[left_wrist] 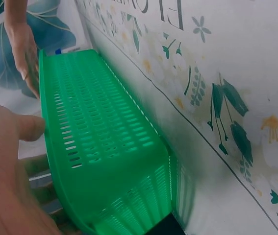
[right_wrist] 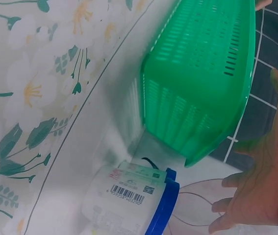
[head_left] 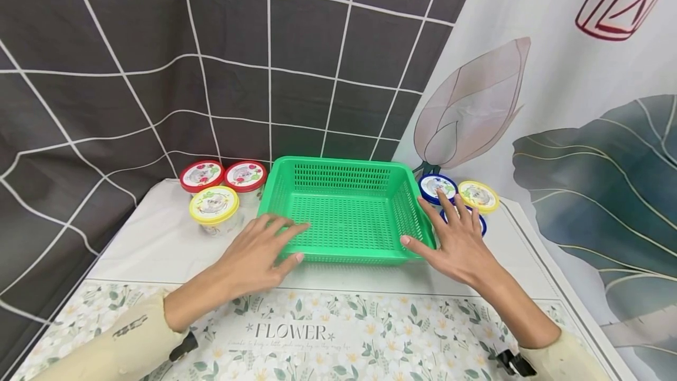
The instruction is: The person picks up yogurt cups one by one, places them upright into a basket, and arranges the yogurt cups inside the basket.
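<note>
A green perforated plastic basket stands on the table with nothing in it. My left hand hovers at its front left corner, fingers spread and loosely extended. In the left wrist view, the thumb is close to the rim; whether it touches cannot be told. On the other side, my right hand is over the right end, fingers spread, and holds nothing. Beneath its fingers, a blue-lidded tub is partly hidden. The right wrist view shows a clear tub with a barcode label and blue lid near the basket.
Left of the basket stand two red-lidded tubs and a yellow-lidded tub. At the right are another blue-lidded tub and a yellow-lidded one. A dark checked curtain hangs behind; a flower-print cloth covers the front.
</note>
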A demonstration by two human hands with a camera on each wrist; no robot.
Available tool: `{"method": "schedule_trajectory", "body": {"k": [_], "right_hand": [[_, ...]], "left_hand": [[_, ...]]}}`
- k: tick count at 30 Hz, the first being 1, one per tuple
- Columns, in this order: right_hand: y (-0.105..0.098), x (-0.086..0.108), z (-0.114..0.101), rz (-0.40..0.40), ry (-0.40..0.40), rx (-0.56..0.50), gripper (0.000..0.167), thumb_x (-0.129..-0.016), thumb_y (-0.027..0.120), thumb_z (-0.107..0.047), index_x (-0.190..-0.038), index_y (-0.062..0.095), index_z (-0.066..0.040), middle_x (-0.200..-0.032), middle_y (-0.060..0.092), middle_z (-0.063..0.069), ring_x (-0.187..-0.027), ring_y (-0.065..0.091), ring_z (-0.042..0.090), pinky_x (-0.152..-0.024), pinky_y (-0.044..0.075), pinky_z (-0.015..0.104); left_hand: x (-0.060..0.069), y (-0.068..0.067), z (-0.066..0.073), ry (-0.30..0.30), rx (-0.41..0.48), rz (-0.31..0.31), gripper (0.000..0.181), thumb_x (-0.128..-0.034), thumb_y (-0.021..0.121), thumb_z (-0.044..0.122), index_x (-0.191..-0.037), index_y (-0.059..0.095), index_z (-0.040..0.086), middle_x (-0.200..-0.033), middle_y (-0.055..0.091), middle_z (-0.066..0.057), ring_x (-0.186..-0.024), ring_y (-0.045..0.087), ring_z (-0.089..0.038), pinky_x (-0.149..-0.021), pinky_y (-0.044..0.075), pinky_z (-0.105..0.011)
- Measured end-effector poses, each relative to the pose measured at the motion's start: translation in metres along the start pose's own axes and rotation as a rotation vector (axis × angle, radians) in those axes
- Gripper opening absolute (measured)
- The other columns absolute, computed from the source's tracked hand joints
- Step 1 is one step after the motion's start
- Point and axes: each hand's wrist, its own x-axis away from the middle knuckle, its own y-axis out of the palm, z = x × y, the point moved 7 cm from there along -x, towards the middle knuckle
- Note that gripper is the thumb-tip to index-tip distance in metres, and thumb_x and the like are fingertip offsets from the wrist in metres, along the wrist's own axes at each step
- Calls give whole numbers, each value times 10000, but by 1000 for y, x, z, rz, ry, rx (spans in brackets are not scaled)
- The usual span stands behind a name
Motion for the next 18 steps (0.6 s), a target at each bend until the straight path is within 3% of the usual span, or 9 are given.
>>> {"method": "schedule_trajectory", "body": {"k": [11, 18], "right_hand": [[1, -1, 3, -18, 19, -4, 985, -1004, 647, -729, -1780, 358, -196, -1879, 163, 257, -1718, 88, 625, -1299, 47, 890], [1, -2, 9, -34, 37, -1, 956, -1039, 603, -715, -1786, 338, -181, -1876, 146, 275, -1716, 85, 624, -1298, 48, 889]], "left_hand": [[3, 2, 7, 61, -22, 25, 414, -1115, 671, 261, -1528, 696, 237, -1450, 725, -59, -1327, 641, -316, -1131, 554, -610], [4, 1, 13, 112, -42, 66, 370, -1087, 710, 181, -1450, 748, 238, -1310, 748, -2, -1126, 639, -231, -942, 573, -459]]}}
